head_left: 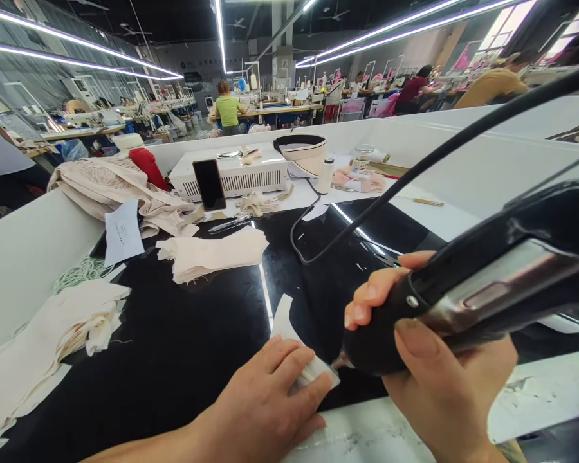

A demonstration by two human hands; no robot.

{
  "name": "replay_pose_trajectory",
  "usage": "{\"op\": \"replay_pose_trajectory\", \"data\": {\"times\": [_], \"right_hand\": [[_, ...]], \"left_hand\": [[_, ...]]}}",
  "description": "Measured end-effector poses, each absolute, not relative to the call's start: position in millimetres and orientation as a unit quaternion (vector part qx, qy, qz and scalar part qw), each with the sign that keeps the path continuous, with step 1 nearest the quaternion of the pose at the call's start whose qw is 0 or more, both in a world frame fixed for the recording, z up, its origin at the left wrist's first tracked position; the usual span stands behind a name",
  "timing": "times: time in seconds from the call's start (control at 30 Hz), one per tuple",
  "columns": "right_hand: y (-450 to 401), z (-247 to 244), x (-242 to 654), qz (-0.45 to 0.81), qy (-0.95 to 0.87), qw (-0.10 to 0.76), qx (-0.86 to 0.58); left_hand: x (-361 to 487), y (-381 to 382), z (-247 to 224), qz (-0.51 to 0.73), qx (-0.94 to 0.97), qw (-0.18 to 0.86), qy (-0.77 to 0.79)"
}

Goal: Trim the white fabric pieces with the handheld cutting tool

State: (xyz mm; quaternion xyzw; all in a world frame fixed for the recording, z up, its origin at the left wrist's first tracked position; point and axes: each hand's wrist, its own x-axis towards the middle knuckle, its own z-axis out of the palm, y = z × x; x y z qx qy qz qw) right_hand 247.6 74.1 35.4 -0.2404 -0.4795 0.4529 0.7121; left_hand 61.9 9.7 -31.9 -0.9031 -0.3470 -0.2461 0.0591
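Observation:
My right hand (434, 366) is wrapped round a corded black hand tool (463, 283) with a shiny metal panel. Its narrow metal tip (341, 361) points down-left at the edge of a curved white fabric piece (285, 318). On top of that piece my left hand (275, 392) lies with its fingers spread, pressing it to the glossy black work surface (174, 341). The piece's near end shows a clear or glossy edge beside my index finger. Whether the tip touches it, I cannot tell.
Cream fabric stacks (217, 254) lie ahead and at left (53, 347). Behind stand a phone (209, 184), a vented white box (260, 175), a white bottle (325, 175) and a round cream basket (303, 154). A black cable (415, 167) loops across the surface. Several people sit farther back.

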Motion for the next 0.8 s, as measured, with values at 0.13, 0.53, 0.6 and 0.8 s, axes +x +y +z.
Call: {"op": "replay_pose_trajectory", "data": {"times": [0.13,0.53,0.6,0.8], "right_hand": [[75.7,38.0,244.7,0.456,-0.466,0.717,-0.248],[76.4,32.3,245.3,0.447,-0.493,0.703,-0.249],[77.2,32.4,244.7,0.443,-0.494,0.705,-0.250],[81.2,35.0,241.5,0.450,-0.478,0.717,-0.234]], "left_hand": [[66.1,5.7,-28.3,-0.249,-0.903,0.074,-0.341],[70.1,1.5,-34.2,-0.240,-0.893,0.061,-0.376],[69.8,0.7,-37.3,-0.240,-0.891,0.070,-0.380],[71.3,-1.1,-41.8,-0.235,-0.889,0.082,-0.386]]}}
